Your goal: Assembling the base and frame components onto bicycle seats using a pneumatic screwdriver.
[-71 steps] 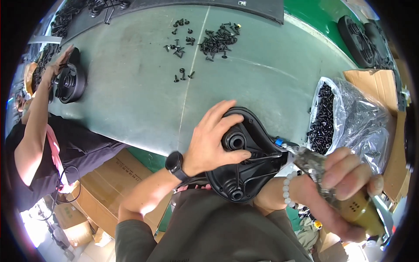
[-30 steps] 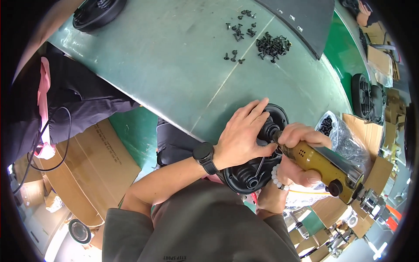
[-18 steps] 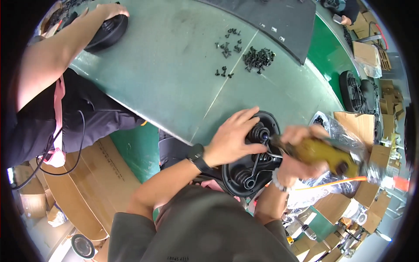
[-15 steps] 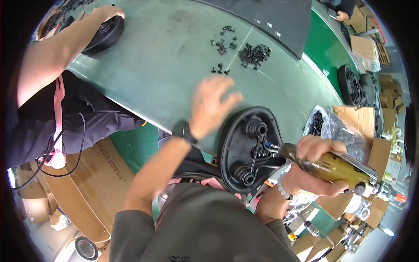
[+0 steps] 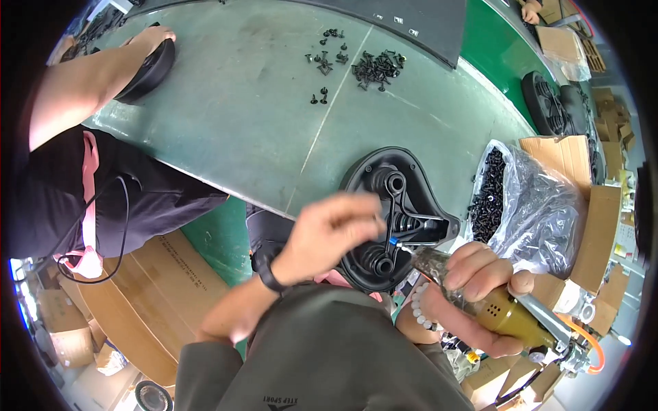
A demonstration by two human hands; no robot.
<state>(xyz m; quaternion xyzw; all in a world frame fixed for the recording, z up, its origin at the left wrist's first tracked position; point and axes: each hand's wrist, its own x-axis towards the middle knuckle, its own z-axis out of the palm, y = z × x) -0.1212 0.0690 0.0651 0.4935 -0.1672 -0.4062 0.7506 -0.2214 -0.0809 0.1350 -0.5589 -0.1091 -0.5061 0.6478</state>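
A black saddle (image 5: 430,195) lies underside up at the table edge in front of me, its coil springs and metal rails showing. My right hand (image 5: 473,301) grips an olive-yellow air screwdriver (image 5: 504,316), fingers wrapped round its body. The tool's blue-collared tip is over the rail beside the lower spring. My left hand (image 5: 329,236) is at the saddle's left side, with thumb and fingers drawn together and smeared by motion; whatever they hold does not show. Black screws (image 5: 378,70) lie in a pile and small scattered groups farther up the table.
On the right, an open carton (image 5: 595,240) holds a plastic bag (image 5: 541,205) of black screws. A co-worker's arm (image 5: 89,85) rests on another saddle (image 5: 152,72) at left. A dark panel (image 5: 425,31) lies at the far side. More saddles (image 5: 548,103) stand at far right.
My left hand has come back from near the screws to the saddle, its fingers drawing closer together. My right hand and the screwdriver have moved down and left. The view has shifted slightly.
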